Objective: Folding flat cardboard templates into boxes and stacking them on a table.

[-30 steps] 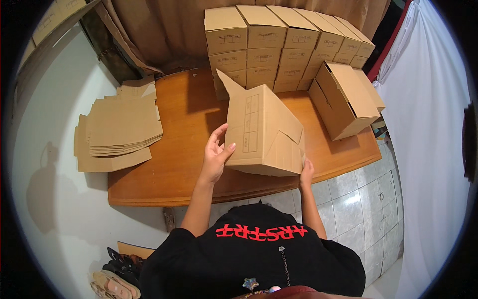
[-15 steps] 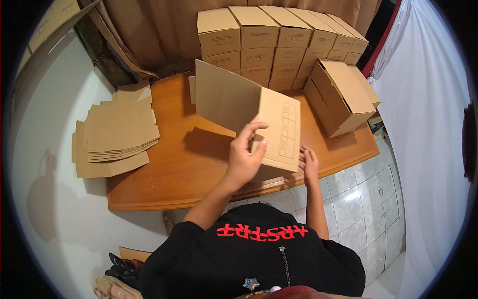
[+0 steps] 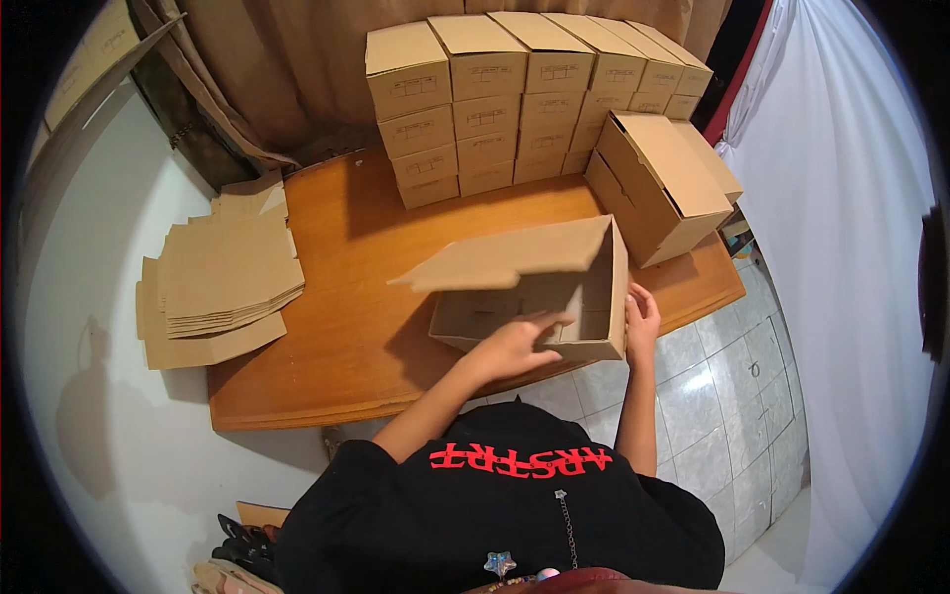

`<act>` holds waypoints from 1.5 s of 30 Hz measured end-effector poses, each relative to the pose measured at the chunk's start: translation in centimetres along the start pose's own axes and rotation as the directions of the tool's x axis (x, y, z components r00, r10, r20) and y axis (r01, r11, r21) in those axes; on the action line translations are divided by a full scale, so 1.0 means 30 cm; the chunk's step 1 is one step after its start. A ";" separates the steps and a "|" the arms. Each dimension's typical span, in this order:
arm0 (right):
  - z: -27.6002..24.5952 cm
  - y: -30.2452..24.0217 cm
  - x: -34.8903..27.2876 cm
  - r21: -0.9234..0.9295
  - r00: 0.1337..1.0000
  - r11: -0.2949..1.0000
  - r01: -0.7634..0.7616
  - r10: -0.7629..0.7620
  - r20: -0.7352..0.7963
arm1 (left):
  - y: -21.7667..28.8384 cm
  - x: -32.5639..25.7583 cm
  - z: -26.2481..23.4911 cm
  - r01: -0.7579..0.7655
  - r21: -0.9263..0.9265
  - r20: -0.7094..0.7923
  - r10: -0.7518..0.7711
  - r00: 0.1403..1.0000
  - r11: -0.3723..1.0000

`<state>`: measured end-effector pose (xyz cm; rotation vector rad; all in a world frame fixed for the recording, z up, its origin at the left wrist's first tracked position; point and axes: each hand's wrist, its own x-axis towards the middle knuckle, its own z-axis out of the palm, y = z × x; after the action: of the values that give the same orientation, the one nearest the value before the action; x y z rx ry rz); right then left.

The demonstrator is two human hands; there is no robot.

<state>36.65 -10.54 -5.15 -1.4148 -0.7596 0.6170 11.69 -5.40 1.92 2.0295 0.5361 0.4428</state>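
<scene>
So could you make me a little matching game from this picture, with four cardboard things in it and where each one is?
Things:
1. open box
2. pile of flat cartons
3. wall of closed boxes
4. tilted closed box

Places:
A. stacked in rows at the table's far edge
B. between the hands at the near edge
C. overhanging the table's left end
D. leaning at the right end

Pairs: 1-B, 2-C, 3-A, 4-D

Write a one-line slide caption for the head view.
Both hands, left and right, fold an open cardboard box on a wooden table.
</scene>
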 end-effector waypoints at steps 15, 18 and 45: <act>0.082 0.160 0.011 0.223 0.988 0.965 -0.141 0.122 0.097 | -0.267 -0.040 0.104 0.363 0.297 -0.520 -0.170 0.837 0.883; 0.088 0.159 -0.020 0.056 0.965 0.984 0.167 -0.175 0.197 | -0.263 -0.082 0.047 0.263 0.465 -0.506 0.011 0.862 0.845; 0.229 -0.024 -0.142 -0.679 0.905 0.600 0.424 -0.300 0.300 | -0.290 -0.086 -0.183 0.304 -0.075 -0.830 -0.229 0.509 0.950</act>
<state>28.61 -9.54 -4.86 -1.8705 -1.5034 0.0638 5.07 1.02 -3.29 1.6441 1.4571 1.2349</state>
